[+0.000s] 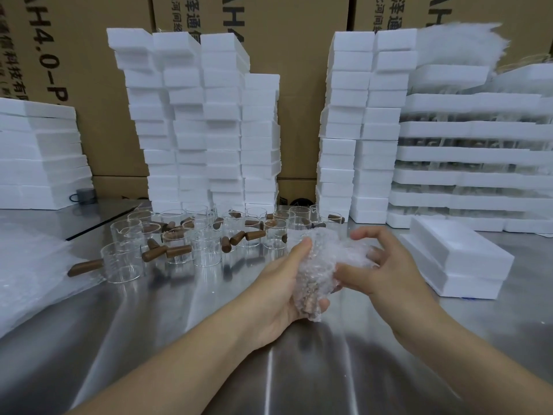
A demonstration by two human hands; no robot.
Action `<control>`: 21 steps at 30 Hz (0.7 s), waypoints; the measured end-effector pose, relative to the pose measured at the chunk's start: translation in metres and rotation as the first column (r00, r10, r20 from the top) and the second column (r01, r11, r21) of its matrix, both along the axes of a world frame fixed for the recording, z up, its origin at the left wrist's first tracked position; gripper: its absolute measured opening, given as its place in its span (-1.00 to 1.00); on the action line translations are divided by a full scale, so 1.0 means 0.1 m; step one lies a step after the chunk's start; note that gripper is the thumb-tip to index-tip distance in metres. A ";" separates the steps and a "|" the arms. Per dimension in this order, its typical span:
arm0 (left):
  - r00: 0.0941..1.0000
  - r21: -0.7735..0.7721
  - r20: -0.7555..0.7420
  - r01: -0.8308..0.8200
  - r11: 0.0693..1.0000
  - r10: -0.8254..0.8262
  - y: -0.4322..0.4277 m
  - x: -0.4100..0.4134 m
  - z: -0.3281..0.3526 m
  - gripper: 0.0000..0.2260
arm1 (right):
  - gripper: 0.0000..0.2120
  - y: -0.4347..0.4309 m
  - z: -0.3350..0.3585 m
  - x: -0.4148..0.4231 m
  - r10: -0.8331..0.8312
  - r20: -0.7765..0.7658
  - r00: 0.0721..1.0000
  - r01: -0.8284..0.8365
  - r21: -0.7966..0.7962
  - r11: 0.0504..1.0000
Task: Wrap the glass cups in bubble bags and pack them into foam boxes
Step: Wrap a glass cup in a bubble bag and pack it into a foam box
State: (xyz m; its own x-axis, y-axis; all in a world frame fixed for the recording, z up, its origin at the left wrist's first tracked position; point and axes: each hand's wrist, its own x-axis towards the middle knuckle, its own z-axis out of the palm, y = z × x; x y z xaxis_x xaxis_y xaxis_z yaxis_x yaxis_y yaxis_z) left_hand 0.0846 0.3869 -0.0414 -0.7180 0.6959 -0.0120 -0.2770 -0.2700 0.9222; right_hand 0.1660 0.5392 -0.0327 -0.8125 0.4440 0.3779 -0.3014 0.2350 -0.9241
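A glass cup sits inside a clear bubble bag, its brown handle showing through the wrap near my palm. My left hand grips the lower end of the bag from the left. My right hand pinches the bag's upper right part, fingers curled over it. Both hold it above the steel table. Several bare glass cups with brown wooden handles stand and lie just behind. A closed white foam box rests to the right of my hands.
Tall stacks of white foam boxes line the back, with more at the left and right. A pile of flat bubble bags lies at the left edge. Cardboard cartons form the rear wall.
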 end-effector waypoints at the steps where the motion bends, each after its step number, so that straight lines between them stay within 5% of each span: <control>1: 0.999 -0.017 -0.035 0.002 1.000 -0.003 0.00 0.00 -0.01 -0.50 | -0.53 -0.01 -0.02 -0.01 -0.014 -0.021 1.000 0.013 -0.031 0.999; 4: 0.995 -0.053 -0.101 -0.005 0.999 -0.001 0.00 0.00 -0.05 -0.48 | -0.64 -0.03 -0.03 -0.01 -0.040 -0.078 0.996 0.033 -0.081 0.996; 8: 0.993 -0.022 -0.115 -0.030 0.999 0.027 0.01 -0.01 -0.08 -0.50 | -0.73 -0.05 0.00 0.01 -0.010 -0.075 0.997 0.015 0.062 0.998; 12: 0.991 0.005 -0.131 -0.028 1.000 0.028 0.01 -0.02 -0.11 -0.47 | -0.85 -0.04 0.07 0.03 0.023 0.196 0.980 -0.074 0.254 0.964; 15: 0.989 -0.009 -0.140 -0.048 0.999 0.046 0.01 -0.03 -0.11 -0.46 | -0.64 0.01 0.09 0.03 0.086 0.308 0.947 -0.150 0.192 0.970; 19: 0.982 -0.012 -0.168 -0.085 0.996 0.082 0.01 0.01 -0.08 -0.46 | -0.73 0.03 0.07 0.02 0.048 0.115 0.992 -0.078 0.268 0.960; 21: 0.979 -0.014 -0.186 -0.090 0.996 0.085 0.02 0.04 -0.06 -0.46 | -0.93 0.06 0.07 -0.01 -0.041 -0.002 0.999 0.041 0.197 0.980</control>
State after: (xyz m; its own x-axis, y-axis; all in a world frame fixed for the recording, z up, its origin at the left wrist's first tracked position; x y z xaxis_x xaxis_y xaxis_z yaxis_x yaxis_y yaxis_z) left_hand 0.0890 0.3891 -0.0474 -0.7672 0.6314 0.1126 -0.0769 -0.2649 0.9612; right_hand 0.1652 0.5455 -0.0262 -0.7960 0.3935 0.4600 -0.2863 0.4248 -0.8588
